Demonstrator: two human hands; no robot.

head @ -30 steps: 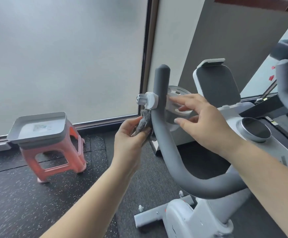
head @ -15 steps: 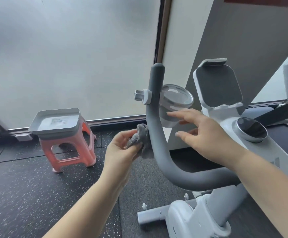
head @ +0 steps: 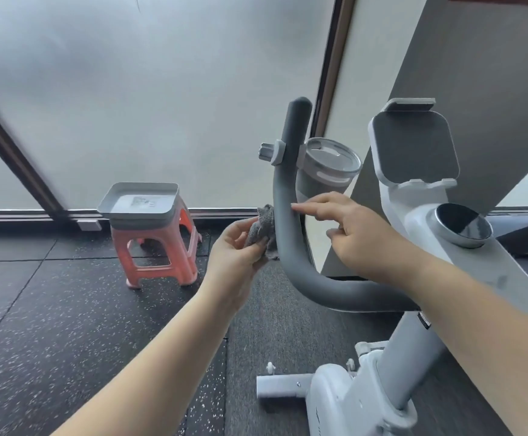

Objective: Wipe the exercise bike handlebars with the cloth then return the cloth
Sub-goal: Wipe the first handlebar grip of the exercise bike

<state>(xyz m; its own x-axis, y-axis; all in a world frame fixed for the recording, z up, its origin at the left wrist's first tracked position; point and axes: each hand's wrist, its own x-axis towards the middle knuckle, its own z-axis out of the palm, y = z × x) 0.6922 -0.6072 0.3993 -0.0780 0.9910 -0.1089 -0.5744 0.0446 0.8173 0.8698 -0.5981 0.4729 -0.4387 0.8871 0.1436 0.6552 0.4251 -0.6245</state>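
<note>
Cloth point(head: 261, 228) — grey, bunched, pinched in left hand point(head: 236, 256) against the left handlebar point(head: 284, 215) upright. Right hand point(head: 355, 234) — fingers spread, fingertip touching the bar. Step: wiping. Next, likely: stroke down the curve.

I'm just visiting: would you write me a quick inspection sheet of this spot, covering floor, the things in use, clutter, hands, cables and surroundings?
Surface: dark speckled floor of rubber-like tiles.
Job's things: grey handlebar curving upward; crumpled grey cloth pressed against its left side.
Clutter: grey tray on a pink stool; a cup clipped to the handlebar.
Hands: left hand grips the cloth; right hand is relaxed, forefinger touching the handlebar.
Cables: nothing seen.
Surroundings: frosted window behind; white bike frame with a round dial.
</note>
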